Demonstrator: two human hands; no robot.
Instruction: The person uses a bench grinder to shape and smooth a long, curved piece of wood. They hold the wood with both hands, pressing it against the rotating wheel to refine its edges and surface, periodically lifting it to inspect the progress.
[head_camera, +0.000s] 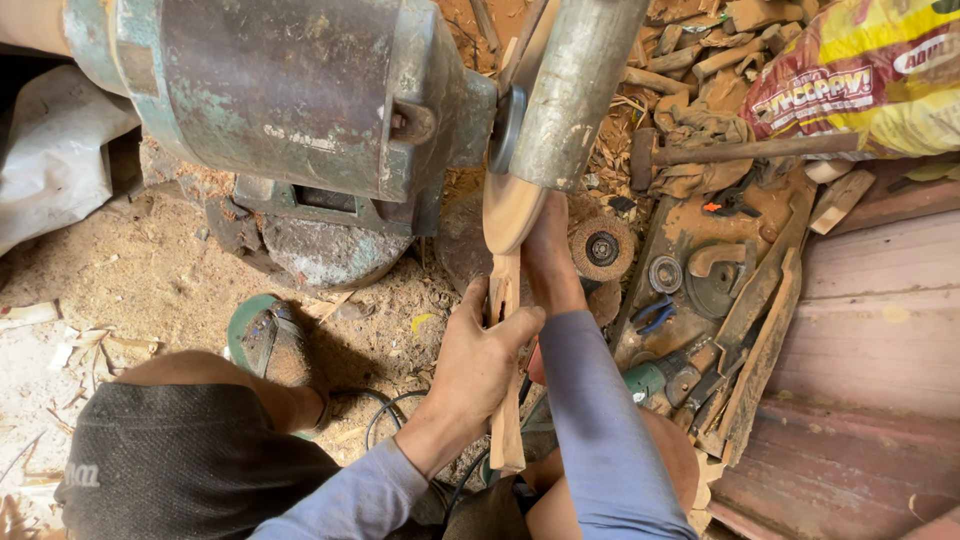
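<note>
Filling the upper left, a grey-green motor, its disc spinning at the shaft end under a metal guard. Right of the motor, a printed sack slumped over wood scraps. Below the sack, a hammer lying across a dusty tray crowded with a wire wheel, a washer, pliers and offcuts. Below the motor, a green sandal on sawdust, a black cable looping just beside it. Pressed tip-first against the disc, a narrow stick, upright in view, running down between both forearms. Clenched round the stick's middle, left hand, thumb over the front. Right hand reaching up beside the disc, touching the stick's top; fingers hidden behind disc and stick, grip impossible to tell. Guard and disc blocking sight of the contact point.
</note>
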